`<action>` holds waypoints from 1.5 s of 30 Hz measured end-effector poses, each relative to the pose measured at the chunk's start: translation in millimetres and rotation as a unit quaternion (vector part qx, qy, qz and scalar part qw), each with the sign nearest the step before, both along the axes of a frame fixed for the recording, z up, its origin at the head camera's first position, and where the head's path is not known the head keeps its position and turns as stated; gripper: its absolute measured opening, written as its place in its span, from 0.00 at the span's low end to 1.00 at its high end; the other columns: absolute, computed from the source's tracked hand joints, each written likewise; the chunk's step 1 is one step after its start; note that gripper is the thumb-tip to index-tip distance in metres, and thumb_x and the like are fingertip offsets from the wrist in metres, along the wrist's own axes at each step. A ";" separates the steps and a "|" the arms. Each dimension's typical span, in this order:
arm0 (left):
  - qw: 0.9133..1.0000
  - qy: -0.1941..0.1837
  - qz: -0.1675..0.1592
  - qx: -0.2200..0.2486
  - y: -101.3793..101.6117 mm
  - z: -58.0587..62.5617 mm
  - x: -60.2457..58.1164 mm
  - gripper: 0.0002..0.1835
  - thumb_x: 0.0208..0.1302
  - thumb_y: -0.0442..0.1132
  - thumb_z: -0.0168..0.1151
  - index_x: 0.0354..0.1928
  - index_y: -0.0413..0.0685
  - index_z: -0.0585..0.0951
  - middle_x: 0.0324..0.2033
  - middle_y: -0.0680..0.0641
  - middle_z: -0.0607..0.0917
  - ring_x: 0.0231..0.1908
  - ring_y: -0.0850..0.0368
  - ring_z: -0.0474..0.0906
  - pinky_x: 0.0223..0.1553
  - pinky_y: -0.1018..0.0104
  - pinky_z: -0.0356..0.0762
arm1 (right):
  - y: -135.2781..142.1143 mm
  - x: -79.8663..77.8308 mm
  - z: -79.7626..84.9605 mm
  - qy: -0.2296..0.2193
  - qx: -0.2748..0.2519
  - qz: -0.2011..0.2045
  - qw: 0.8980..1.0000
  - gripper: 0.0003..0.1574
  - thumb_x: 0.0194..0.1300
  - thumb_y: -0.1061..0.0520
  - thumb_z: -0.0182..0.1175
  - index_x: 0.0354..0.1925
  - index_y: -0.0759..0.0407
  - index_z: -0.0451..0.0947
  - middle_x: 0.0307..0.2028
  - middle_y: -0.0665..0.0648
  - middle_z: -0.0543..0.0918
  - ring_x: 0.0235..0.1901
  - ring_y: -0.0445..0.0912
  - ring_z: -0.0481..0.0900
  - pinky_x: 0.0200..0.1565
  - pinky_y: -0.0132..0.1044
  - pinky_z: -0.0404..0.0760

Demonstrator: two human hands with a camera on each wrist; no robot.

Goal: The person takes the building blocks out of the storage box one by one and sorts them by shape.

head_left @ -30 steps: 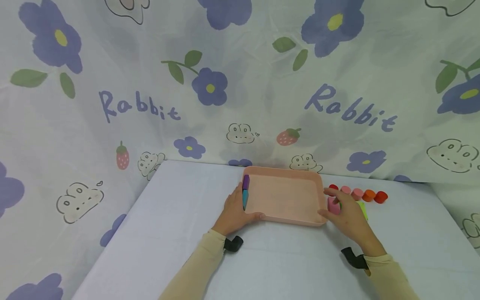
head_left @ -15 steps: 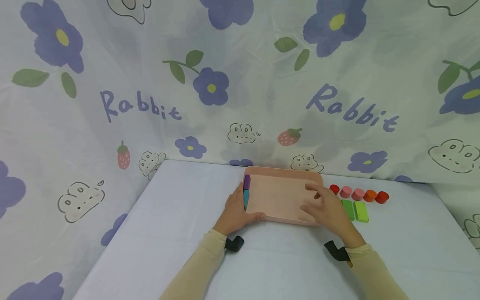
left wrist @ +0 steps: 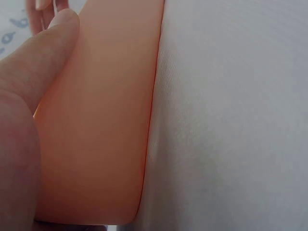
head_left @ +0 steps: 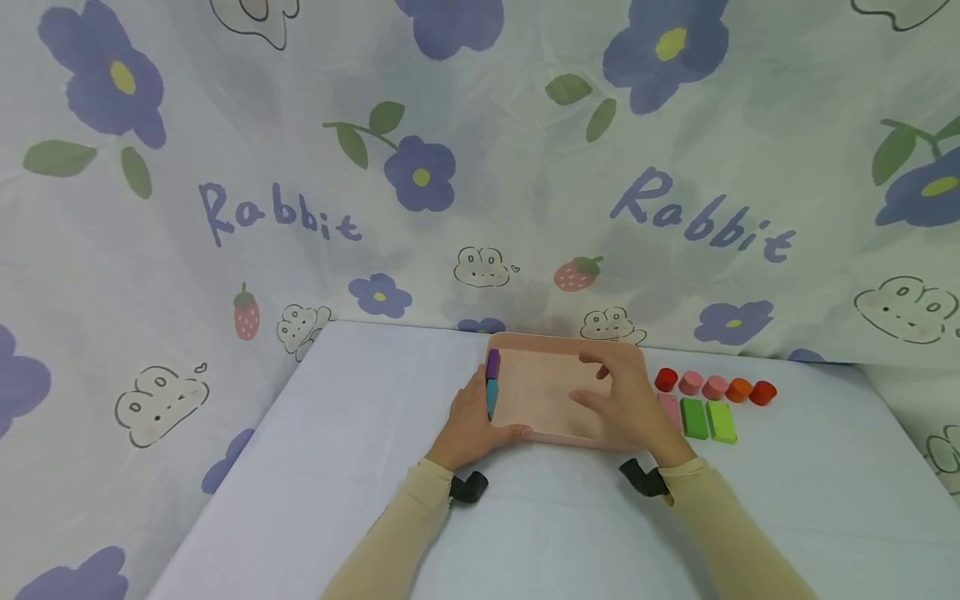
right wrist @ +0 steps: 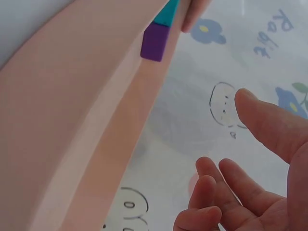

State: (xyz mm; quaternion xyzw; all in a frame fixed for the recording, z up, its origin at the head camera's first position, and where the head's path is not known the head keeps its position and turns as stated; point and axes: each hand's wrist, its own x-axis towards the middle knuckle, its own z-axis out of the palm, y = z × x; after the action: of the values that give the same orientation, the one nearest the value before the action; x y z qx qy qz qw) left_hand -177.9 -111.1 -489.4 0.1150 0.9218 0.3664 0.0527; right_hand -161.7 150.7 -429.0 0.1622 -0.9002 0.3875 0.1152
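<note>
A shallow peach tray (head_left: 562, 437) rests on the white table. My left hand (head_left: 468, 425) is at its near-left corner, with straight fingers along the left side and the thumb (left wrist: 57, 36) stretched over the front wall. Inside the tray, a purple block (head_left: 492, 365) and a blue block (head_left: 491, 396) stand end to end along the left wall; both also appear in the right wrist view. Over the tray's right part hovers my right hand (head_left: 630, 404), fingers loosely bent and apart from the thumb. Nothing shows between them in the right wrist view.
Right of the tray is a row of round pieces: red (head_left: 666, 380), pink (head_left: 691, 383), pink, orange (head_left: 738, 390) and red. In front lie a pink block (head_left: 670, 408), partly hidden, a green block (head_left: 694, 418) and a lime block (head_left: 722, 422). A patterned cloth (head_left: 480, 208) hangs behind.
My right hand has moved left from beside the pink block to over the tray, and the pink block shows again behind it. The left hand and tray have stayed put.
</note>
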 end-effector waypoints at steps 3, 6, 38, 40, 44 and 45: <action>1.000 0.001 -0.002 0.002 -0.4 -0.4 -0.2 0.71 0.48 0.68 0.74 0.80 0.43 0.40 0.79 0.41 0.48 0.77 0.42 0.44 0.76 0.44 0.39 | -9.9 -2.6 -0.2 -0.017 -0.004 -0.005 1.000 0.36 0.59 0.57 0.74 0.64 0.57 0.75 0.55 0.61 0.81 0.46 0.54 0.75 0.45 0.49 0.79; 1.000 -0.001 -0.006 0.010 -1.0 -0.3 -0.4 0.72 0.48 0.67 0.75 0.80 0.43 0.39 0.79 0.40 0.48 0.77 0.41 0.44 0.76 0.43 0.39 | -19.7 -3.4 -1.8 -0.047 -0.018 -0.007 0.999 0.35 0.61 0.55 0.73 0.64 0.56 0.75 0.58 0.60 0.80 0.49 0.54 0.75 0.47 0.48 0.79; 0.992 -0.003 -0.097 0.077 -14.7 -3.3 -11.6 0.72 0.52 0.61 0.76 0.78 0.37 0.34 0.79 0.37 0.43 0.77 0.44 0.46 0.74 0.40 0.29 | -98.8 -32.2 -34.4 -0.122 -0.006 0.078 0.990 0.36 0.60 0.57 0.73 0.64 0.63 0.75 0.59 0.60 0.81 0.51 0.54 0.80 0.54 0.51 0.80; 0.992 -0.001 -0.101 0.077 -15.0 -2.9 -11.6 0.72 0.52 0.61 0.76 0.78 0.36 0.33 0.79 0.37 0.43 0.77 0.45 0.46 0.74 0.40 0.29 | -100.1 -33.6 -36.1 -0.125 -0.004 0.078 0.989 0.36 0.59 0.57 0.72 0.64 0.63 0.76 0.58 0.60 0.81 0.51 0.54 0.80 0.54 0.50 0.80; 0.992 0.007 -0.102 0.072 -15.7 -3.6 -12.1 0.72 0.52 0.60 0.77 0.78 0.34 0.34 0.79 0.37 0.44 0.77 0.43 0.46 0.74 0.40 0.31 | -103.9 -37.0 -38.0 -0.126 -0.001 0.079 0.989 0.35 0.58 0.56 0.72 0.62 0.64 0.77 0.57 0.59 0.82 0.49 0.53 0.80 0.53 0.49 0.80; 0.992 0.010 -0.103 0.072 -15.9 -4.2 -12.3 0.72 0.52 0.60 0.76 0.78 0.34 0.35 0.78 0.36 0.44 0.77 0.43 0.46 0.74 0.40 0.31 | -104.7 -37.6 -38.2 -0.125 0.001 0.081 0.989 0.34 0.58 0.56 0.72 0.62 0.64 0.77 0.56 0.59 0.83 0.49 0.53 0.80 0.53 0.49 0.80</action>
State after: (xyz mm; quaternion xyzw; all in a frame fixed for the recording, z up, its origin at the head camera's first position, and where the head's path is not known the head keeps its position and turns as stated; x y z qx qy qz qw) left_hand -190.2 -127.0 -493.5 0.2159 0.8766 0.4238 0.0727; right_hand -199.3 46.0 -467.3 0.1847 -0.8917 0.4121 -0.0296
